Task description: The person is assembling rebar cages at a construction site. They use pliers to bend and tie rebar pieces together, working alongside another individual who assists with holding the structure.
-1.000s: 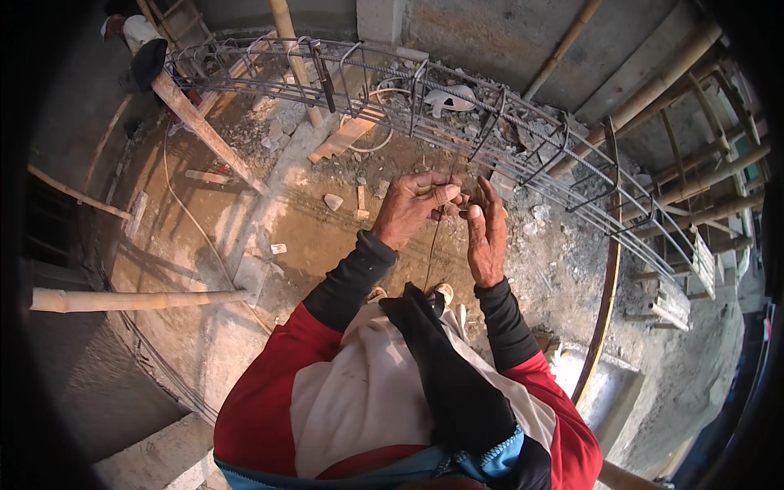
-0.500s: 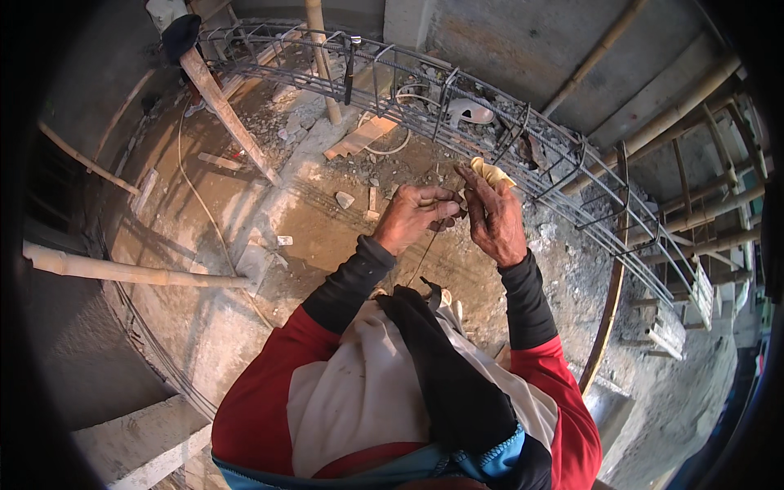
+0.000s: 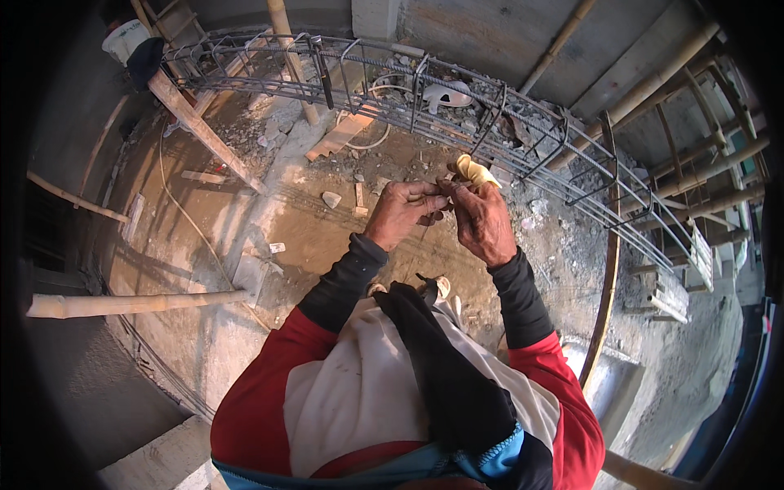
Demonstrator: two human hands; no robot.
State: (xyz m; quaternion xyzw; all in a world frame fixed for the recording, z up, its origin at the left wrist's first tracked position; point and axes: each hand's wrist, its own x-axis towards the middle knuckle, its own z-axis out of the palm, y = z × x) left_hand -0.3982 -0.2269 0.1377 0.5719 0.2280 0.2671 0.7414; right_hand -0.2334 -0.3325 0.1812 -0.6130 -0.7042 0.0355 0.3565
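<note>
As the left hand pinched closed, any catch too small to make out, the yellow wrap at twelve o'clock from the half-curled right hand might have slipped had that hand's hold, unclear to me, loosened.

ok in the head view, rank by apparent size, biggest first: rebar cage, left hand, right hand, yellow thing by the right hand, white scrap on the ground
1. Rebar cage
2. Left hand and right hand: too alike to rank
3. Yellow thing
4. White scrap
</note>
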